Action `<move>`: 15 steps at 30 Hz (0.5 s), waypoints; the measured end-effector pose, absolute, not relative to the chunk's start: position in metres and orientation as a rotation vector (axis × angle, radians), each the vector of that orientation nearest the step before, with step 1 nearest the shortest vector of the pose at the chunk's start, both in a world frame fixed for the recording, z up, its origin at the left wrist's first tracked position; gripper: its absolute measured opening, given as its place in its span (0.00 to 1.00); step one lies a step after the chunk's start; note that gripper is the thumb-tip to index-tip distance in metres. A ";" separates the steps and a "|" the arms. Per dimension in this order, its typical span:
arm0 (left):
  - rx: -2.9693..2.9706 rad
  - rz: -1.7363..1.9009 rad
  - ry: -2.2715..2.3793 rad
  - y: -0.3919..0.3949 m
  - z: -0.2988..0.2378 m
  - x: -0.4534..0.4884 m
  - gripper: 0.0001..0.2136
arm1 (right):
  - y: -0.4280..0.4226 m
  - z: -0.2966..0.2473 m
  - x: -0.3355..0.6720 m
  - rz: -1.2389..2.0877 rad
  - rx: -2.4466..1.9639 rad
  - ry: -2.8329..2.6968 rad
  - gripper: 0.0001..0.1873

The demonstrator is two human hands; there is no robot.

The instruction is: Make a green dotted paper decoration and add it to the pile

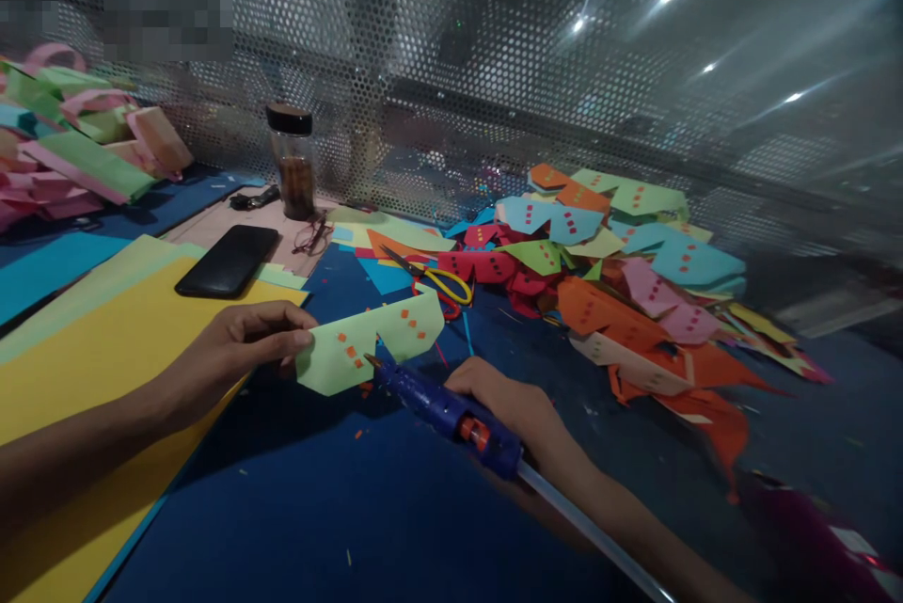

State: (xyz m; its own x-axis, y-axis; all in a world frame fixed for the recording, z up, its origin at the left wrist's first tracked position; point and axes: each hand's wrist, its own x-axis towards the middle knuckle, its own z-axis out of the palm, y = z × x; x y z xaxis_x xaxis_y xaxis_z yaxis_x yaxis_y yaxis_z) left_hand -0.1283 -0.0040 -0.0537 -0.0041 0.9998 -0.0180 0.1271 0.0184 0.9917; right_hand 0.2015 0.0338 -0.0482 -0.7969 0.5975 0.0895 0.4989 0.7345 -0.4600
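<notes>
Between thumb and fingers, my left hand (264,340) pinches the left end of a folded light-green paper cutout (405,330). Small orange paper squares dot the cutout, and a notch cuts into its middle. My right hand (518,410) is wrapped round a blue hot glue gun (430,401), whose nozzle points at the cutout near the notch. Whether the tip touches the paper, I cannot tell. A long clear glue stick (593,528) sticks out of the gun's back. Just behind the cutout lie scissors (448,283) with yellow and red handles.
Colourful dotted paper cutouts (613,302) are heaped at the right. On the left are yellow paper sheets (134,377), a black phone (227,261) and a pile of folded paper pieces (77,142). A jar (294,161) stands before the perforated metal panel (437,48).
</notes>
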 end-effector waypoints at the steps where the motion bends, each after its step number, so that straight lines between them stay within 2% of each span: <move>1: 1.285 1.132 1.311 -0.004 -0.053 -0.128 0.09 | 0.034 -0.049 0.202 0.608 -0.872 -2.644 0.10; 6: 1.280 1.139 1.284 -0.004 -0.052 -0.128 0.10 | 0.016 -0.030 0.193 0.518 -0.902 -2.314 0.02; 12: 1.273 1.170 1.256 -0.002 -0.058 -0.132 0.11 | 0.009 -0.010 0.195 0.607 -1.031 -2.128 0.09; 15: 1.280 1.194 1.230 0.000 -0.059 -0.132 0.11 | 0.010 -0.009 0.205 0.503 -1.076 -2.126 0.10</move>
